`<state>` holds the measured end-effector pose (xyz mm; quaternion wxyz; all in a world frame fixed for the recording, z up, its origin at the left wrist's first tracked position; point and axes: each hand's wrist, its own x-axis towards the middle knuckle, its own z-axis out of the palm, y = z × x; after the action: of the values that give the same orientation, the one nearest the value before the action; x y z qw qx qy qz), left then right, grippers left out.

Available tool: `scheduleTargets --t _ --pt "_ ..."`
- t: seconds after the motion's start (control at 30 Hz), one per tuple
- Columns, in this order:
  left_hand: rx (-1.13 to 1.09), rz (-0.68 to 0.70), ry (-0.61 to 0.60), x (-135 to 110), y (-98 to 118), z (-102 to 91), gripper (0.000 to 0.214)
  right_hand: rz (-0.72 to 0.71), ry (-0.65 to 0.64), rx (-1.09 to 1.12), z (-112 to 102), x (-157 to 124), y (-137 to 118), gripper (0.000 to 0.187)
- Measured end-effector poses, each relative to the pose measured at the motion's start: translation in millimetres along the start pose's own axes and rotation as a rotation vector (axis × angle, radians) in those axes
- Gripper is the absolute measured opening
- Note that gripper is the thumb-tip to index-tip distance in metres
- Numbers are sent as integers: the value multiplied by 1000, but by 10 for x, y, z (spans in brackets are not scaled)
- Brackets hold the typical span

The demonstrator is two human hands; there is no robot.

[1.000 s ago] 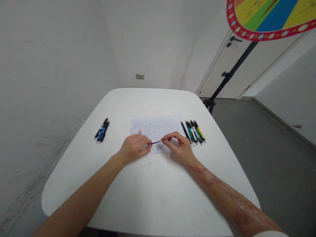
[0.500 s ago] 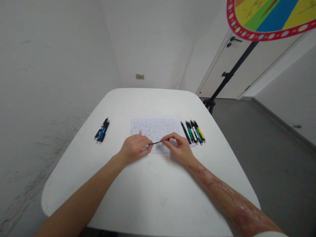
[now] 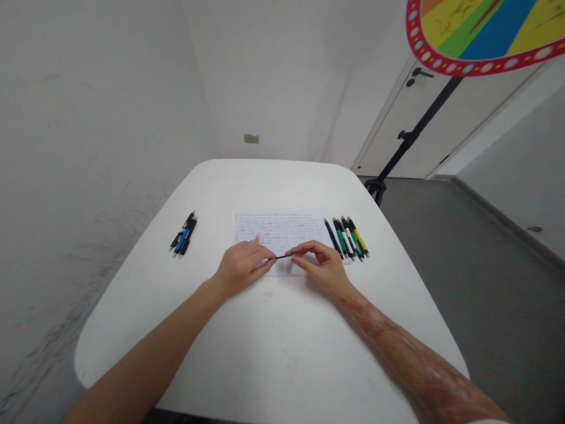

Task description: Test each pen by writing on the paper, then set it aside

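My left hand [image 3: 242, 268] and my right hand [image 3: 321, 265] meet over the near edge of a sheet of paper [image 3: 282, 231] covered in handwriting. Between their pinched fingertips runs a thin black pen part [image 3: 283, 256], one end in each hand. Both hands rest on the white table [image 3: 269, 347]. A row of several pens [image 3: 348, 237] with green, white and yellow barrels lies just right of the paper, close to my right hand. A small bunch of black and blue pens [image 3: 183, 234] lies to the left, apart from my left hand.
A grey wall runs along the table's left side. Right of the table stands a black tripod stand [image 3: 397, 147] carrying a colourful wheel [image 3: 485, 29], with a white door [image 3: 424, 118] behind it. Grey floor lies to the right.
The two hands have drawn slightly closer together, so less of the thin black part shows between them. The view has shifted a little.
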<state>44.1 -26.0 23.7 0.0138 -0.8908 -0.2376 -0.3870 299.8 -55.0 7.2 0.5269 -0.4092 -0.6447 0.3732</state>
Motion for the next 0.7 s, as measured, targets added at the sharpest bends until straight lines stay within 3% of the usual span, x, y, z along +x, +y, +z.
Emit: scheduleTargets --t 0.2,0.33,0.43,0.57,0.7 --pt "-28 -18 18 -25 21 9 6 17 -27 -18 4 -8 32 10" --pt "-21 -336 52 -44 13 6 18 2 87 -17 -4 -12 56 9" --pt "37 -514 -66 -66 -26 30 28 -13 240 15 -14 5 87 13" --pt "65 -574 -276 -87 -61 48 26 1 351 38 -33 40 121 16" --pt "103 -550 -282 -108 -61 0 13 43 404 89 -59 73 132 19"
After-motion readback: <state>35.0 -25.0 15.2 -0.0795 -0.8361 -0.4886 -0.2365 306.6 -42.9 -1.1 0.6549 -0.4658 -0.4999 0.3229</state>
